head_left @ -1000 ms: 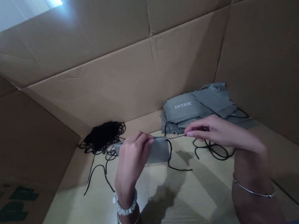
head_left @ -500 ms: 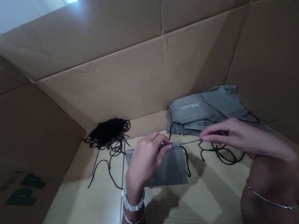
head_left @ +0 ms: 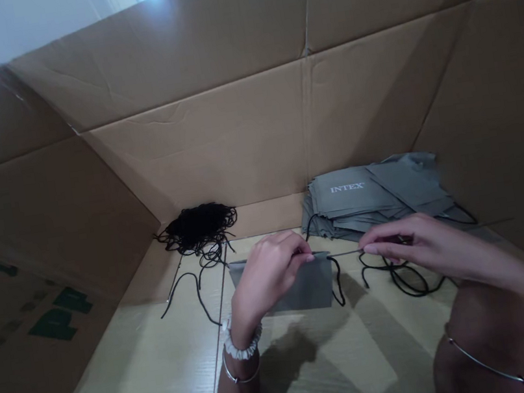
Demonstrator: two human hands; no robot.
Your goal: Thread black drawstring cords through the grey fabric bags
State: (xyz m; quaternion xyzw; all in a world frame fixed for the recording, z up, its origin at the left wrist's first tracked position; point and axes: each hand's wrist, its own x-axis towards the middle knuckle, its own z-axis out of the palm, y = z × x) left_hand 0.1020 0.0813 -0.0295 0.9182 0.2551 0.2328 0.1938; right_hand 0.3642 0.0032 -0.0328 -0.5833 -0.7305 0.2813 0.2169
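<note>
Left hand (head_left: 269, 276): fingers (head_left: 294, 252) closed, pinching the top hem of a grey fabric pouch (head_left: 302, 285). The fingertips sit at the hem's right part, and the pouch hangs flat below them, its body clear of the fingers and its lower edge just above the pale wood-grain surface (head_left: 160, 369).

Right hand (head_left: 430, 250): fingers (head_left: 378, 248) closed on a thin stiff wire (head_left: 344, 252), thumb and fingertips together. The wire runs level from the pouch hem across the gap between the hands. A faint line continues past the right hand; whether it is the same wire, I cannot tell.

Black cord (head_left: 339, 283) hangs in a loop just beside the pouch's right edge. A second length of black cord (head_left: 402, 280) lies in loose loops under the right hand, not touching it.

Beyond the hands, a stack of grey INTEX pouches (head_left: 355, 199) lies against the back wall of a cardboard box (head_left: 207, 159), and a tangled heap of black cord (head_left: 198, 227) lies to its left. Left wrist: white scrunchie (head_left: 242, 347) and thin bangle (head_left: 242, 375). Right arm: thin bangle (head_left: 489, 369).
</note>
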